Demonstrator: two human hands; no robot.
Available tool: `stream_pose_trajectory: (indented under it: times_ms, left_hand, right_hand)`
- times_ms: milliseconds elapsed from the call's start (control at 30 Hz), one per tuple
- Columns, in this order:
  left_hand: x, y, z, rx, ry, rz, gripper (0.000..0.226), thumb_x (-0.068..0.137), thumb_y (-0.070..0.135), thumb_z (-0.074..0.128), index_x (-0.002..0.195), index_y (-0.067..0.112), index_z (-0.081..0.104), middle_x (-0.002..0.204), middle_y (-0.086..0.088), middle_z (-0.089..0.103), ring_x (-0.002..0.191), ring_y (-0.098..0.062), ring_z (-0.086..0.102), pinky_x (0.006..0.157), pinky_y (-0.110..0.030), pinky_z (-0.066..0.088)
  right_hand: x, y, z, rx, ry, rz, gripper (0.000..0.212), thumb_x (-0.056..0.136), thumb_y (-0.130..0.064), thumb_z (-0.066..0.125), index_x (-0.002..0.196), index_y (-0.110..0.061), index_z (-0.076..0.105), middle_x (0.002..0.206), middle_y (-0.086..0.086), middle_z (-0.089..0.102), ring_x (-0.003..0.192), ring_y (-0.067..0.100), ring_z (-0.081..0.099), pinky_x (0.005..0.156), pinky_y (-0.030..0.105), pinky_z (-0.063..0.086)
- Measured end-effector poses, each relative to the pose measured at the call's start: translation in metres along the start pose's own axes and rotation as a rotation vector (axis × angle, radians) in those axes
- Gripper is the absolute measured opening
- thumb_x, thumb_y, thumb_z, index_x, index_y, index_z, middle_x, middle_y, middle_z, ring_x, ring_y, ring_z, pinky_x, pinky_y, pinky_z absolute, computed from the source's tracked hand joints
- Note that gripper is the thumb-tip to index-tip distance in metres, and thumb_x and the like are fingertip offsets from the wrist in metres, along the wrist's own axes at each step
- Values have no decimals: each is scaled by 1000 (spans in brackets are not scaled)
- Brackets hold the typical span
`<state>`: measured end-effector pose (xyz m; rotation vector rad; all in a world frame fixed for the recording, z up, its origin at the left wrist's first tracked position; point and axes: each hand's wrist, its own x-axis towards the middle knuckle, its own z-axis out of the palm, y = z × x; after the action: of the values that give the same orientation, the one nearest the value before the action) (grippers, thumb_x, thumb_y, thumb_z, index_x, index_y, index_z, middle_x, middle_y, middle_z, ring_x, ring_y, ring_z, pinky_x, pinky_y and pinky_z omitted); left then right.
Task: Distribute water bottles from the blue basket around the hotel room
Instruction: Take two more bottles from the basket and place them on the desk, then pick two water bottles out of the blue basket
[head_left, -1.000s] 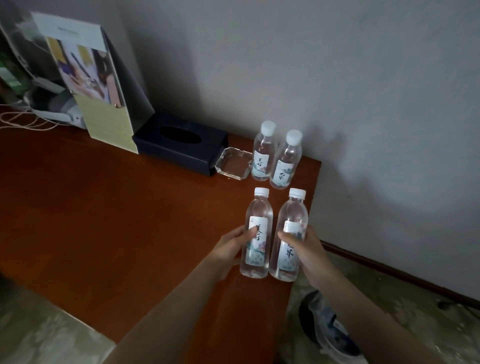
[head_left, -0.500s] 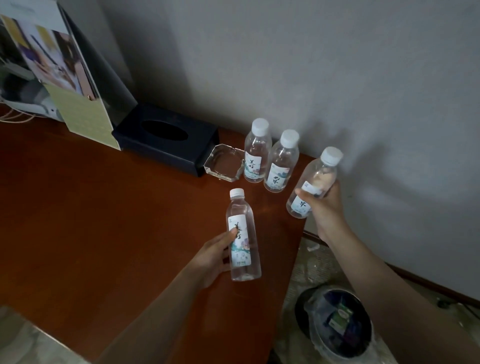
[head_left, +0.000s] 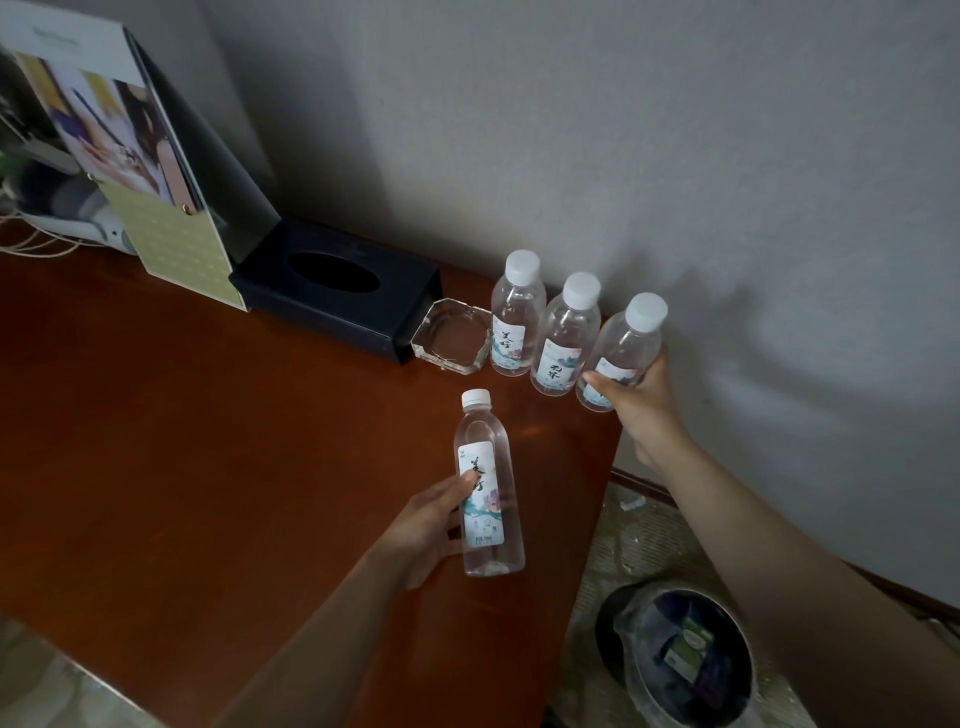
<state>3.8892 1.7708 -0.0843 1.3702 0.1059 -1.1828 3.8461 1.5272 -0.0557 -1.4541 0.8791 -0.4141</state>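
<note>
Desk (head_left: 208, 467): reddish-brown wood, its far edge against a grey wall (head_left: 623, 156).

Landmark: tissue box (head_left: 337, 291), dark, at the back of the desk by the wall.
- Left of the tissue box: a standing brochure (head_left: 130, 166), tilted, its lower corner touching the box. Cables (head_left: 31, 244) lie further left, behind the brochure.
- Right of the tissue box, touching it: a clear glass ashtray (head_left: 451, 335).
- Right of the ashtray: two bottles standing upright side by side, bottle one (head_left: 517, 317) just beside the ashtray, bottle two (head_left: 563, 338) next to it, both white-capped with labels facing out.
- Further right, at the desk corner: bottle three (head_left: 621, 353), tilted slightly, just beside bottle two. Whether its base rests on the desk cannot be told.
- In front of the tissue box, well towards the near side: bottle four (head_left: 485, 488), upright, apart from the row.
- Below the desk corner, on the floor: a lined bin (head_left: 680, 660) with dark contents.

Hands:
- Right hand (head_left: 636, 405): fingers wrapped around the lower half of bottle three, thumb across the label.
- Left hand (head_left: 431, 525): curled around bottle four from the left, thumb on the label.

The blue basket is out of view.
</note>
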Motion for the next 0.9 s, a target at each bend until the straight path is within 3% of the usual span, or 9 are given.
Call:
stream_pose_trajectory:
  times_ms: [167,300,433,533,600,667,767,833,900]
  left_hand:
    - [-3,0,3,30,19,23,23,94,30,50,107,16,62,101,-8,71,95,-23,67,72,-37,56]
    - [-6,-2,8,52,63,35,23,94,31,51,105,15,63,103,-9,71,96,-24,67,75,-39,56]
    - [-10,-4,15,66,116,52,19,94,30,52,101,17,63,99,-9,71,92,-23,68,69,-35,56]
    - [-13,-5,21,123,160,83,20,92,32,55,101,16,64,101,-9,71,93,-24,68,75,-38,57]
    - [-14,-6,25,180,174,95,25,91,35,57,105,15,64,104,-9,70,96,-25,68,82,-41,55]
    - [-17,-8,32,215,159,101,22,91,33,56,104,16,63,103,-8,70,94,-23,68,78,-36,55]
    - [-21,-14,48,262,103,103,21,92,31,56,106,17,62,102,-6,70,92,-20,68,70,-30,54]
    - [-24,-21,61,301,43,103,15,92,30,56,102,21,63,101,-5,70,92,-20,69,69,-30,55]
    - [-26,-27,78,351,-35,94,18,90,30,58,105,20,63,105,-7,71,96,-23,69,75,-33,55]
  right_hand:
    - [1,1,1,3,-11,-9,77,76,-1,73,137,-23,29,128,-1,52,114,14,52,93,31,45]
    - [-1,7,-3,-4,-63,-1,60,78,0,71,120,-31,41,116,-6,57,108,11,55,82,20,50]
    - [-12,22,-12,-41,-67,41,83,77,-6,73,144,-23,27,144,0,44,129,16,43,108,38,36]
    - [-26,30,-22,-132,3,121,87,80,-15,72,149,-24,19,155,-1,26,142,20,26,111,38,27]
    - [-37,37,-30,-169,43,147,81,82,-21,70,148,-23,24,156,-1,26,143,20,25,112,38,27]
    - [-49,44,-40,-193,71,125,66,85,-25,67,143,-19,37,150,0,38,138,19,35,108,34,32]
    - [-69,50,-58,-200,99,91,36,90,-23,60,123,-9,59,127,6,60,114,15,55,86,23,41]
    - [-85,53,-70,-260,100,63,27,92,-23,58,112,-7,66,115,8,67,97,14,59,75,22,40]
    - [-106,56,-80,-317,104,38,25,92,-23,57,109,-8,68,110,6,68,91,9,56,75,18,39]
